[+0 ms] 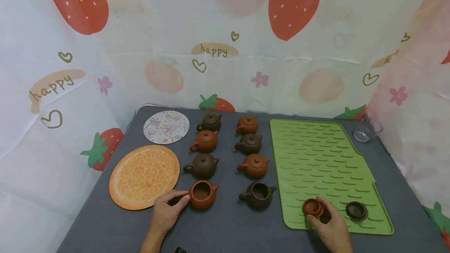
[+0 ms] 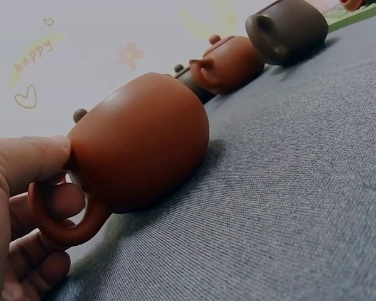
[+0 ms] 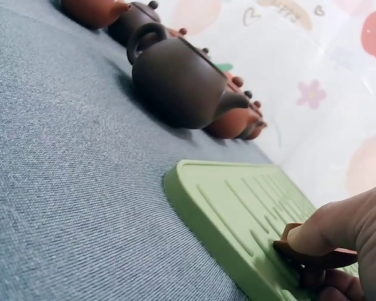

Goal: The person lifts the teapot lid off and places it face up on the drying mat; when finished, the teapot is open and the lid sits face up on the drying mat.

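Observation:
With my left hand point(image 1: 166, 211) I hold the handle of a reddish-brown clay teapot point(image 1: 202, 195). The teapot has no lid on and stands on the grey cloth. Its handle point(image 2: 72, 229) shows in the left wrist view, with my thumb above it and a fingertip inside the loop. My right hand point(image 1: 332, 225) pinches a small reddish-brown teapot lid point(image 1: 312, 207), hollow side up, at the front of the green ridged mat point(image 1: 316, 159). Right of it a dark brown lid point(image 1: 356, 210) lies hollow side up on the mat. A dark brown teapot point(image 1: 259, 195) stands lidless between my hands.
Behind the two lidless pots stand two rows of lidded teapots, brown and reddish, including a dark one point(image 1: 204, 166) and a reddish one point(image 1: 254, 166). An orange-patterned round mat point(image 1: 144, 177) and a floral one point(image 1: 166, 127) lie left. A glass pitcher point(image 1: 365, 132) stands back right.

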Demonstrator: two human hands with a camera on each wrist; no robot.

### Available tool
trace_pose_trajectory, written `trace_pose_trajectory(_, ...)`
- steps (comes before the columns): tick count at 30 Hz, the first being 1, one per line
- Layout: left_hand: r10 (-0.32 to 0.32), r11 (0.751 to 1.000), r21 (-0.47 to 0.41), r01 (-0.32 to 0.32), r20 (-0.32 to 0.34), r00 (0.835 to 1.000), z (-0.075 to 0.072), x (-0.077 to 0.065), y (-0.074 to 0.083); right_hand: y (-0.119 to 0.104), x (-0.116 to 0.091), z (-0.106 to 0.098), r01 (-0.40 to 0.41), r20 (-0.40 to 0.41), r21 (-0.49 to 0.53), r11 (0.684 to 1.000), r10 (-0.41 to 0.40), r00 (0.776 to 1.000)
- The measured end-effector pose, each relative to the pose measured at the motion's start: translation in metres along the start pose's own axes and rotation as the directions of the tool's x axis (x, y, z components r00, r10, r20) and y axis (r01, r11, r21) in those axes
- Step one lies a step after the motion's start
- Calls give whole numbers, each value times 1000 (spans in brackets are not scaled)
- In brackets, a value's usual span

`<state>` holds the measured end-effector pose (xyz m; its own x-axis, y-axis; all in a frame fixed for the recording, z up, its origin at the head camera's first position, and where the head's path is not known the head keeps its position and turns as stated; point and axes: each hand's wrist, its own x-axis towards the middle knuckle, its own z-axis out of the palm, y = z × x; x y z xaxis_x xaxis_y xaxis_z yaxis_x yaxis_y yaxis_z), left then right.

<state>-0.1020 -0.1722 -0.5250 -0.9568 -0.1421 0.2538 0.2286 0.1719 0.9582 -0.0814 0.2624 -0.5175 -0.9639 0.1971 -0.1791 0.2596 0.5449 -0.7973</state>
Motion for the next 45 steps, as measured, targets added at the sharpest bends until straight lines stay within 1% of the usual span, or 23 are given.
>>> trace_pose_trajectory(4, -5, 1000, -5, 5, -2, 1000, 2, 0, 0, 1, -1, -3, 20, -8, -28, 999, -20, 1000)
trace_pose_trajectory(6, -5, 1000, -6, 5, -3, 1000, 3, -1, 0, 1, -2, -4, 17, -7, -28, 999, -17, 1000)
trace_pose_trajectory(12, 5, 1000, -11, -5, 4, 1000, 4, -1, -1, 2, -3, -5, -3, -20, 11, 1000, 3, 1000)
trace_pose_trajectory(17, 9, 1000, -2, -9, -7, 1000, 1, 1, 1, 0, -5, -5, -29, -35, 49, 998, 31, 999)
trace_pose_trajectory(20, 23, 1000, -17, -23, -15, 1000, -2, 3, 6, -3, -5, -8, -43, -40, 82, 996, 46, 998)
trace_pose_trajectory(21, 37, 999, -26, -37, -21, 999, -3, 3, 8, -4, -6, -9, -42, -46, 91, 995, 47, 998)
trace_pose_trajectory(23, 87, 996, -35, -87, -28, 996, -3, 5, 15, -7, -7, -12, -30, -77, 112, 993, 39, 996)
trace_pose_trajectory(25, 163, 987, -5, -163, -43, 986, -2, 7, 24, -11, -7, -16, -10, -117, 136, 991, 26, 993)
trace_pose_trajectory(28, 291, 956, 61, -287, -54, 955, 2, 12, 40, -20, -7, -20, 22, -178, 169, 985, 8, 984)
trace_pose_trajectory(30, 357, 932, 88, -352, -56, 932, 6, 17, 50, -28, -5, -24, 49, -204, 174, 983, -12, 979)
trace_pose_trajectory(31, 385, 921, 85, -380, -54, 921, 8, 19, 55, -32, -3, -25, 70, -213, 175, 982, -32, 977)
trace_pose_trajectory(32, 403, 914, 75, -399, -50, 914, 10, 21, 59, -35, -2, -26, 93, -222, 168, 981, -54, 974)
trace_pose_trajectory(34, 436, 900, 53, -434, -46, 899, 15, 27, 67, -43, 1, -29, 154, -243, 146, 977, -115, 963)
trace_pose_trajectory(36, 455, 890, 26, -455, -41, 889, 21, 33, 73, -50, 4, -31, 234, -261, 124, 964, -195, 945)
trace_pose_trajectory(38, 455, 890, 0, -455, -33, 890, 27, 39, 78, -57, 9, -32, 319, -279, 104, 942, -280, 919)
trace_pose_trajectory(40, 454, 891, -10, -454, -27, 891, 34, 46, 83, -64, 15, -32, 417, -290, 98, 904, -375, 881)
trace_pose_trajectory(43, 440, 898, 0, -440, -15, 898, 47, 54, 88, -77, 25, -28, 525, -278, 94, 846, -484, 830)
trace_pose_trajectory(44, 441, 897, 8, -441, -8, 897, 52, 57, 89, -83, 27, -26, 550, -266, 98, 829, -511, 818)
trace_pose_trajectory(45, 440, 898, 13, -440, 3, 898, 57, 59, 90, -89, 30, -24, 566, -250, 102, 818, -530, 810)
